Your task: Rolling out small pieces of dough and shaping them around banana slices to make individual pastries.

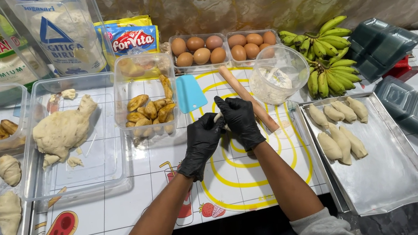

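Note:
Both my hands wear black gloves and meet over the white mat with yellow rings [229,178]. My left hand [201,142] and my right hand [241,120] press together around a small piece of pale dough [218,116], mostly hidden between the fingers. A wooden rolling pin [248,97] lies on the mat just right of my right hand. A blue plastic scraper [190,93] lies just beyond my hands. A clear tub of fried banana pieces [148,110] stands to the left of them.
A big lump of dough [61,131] sits in a clear tray [96,173] at left. Shaped dough rolls lie on a metal tray [388,173] at right and on another at far left. Eggs [199,50], green bananas [328,55], a flour bowl [277,75] and flour bags stand at the back.

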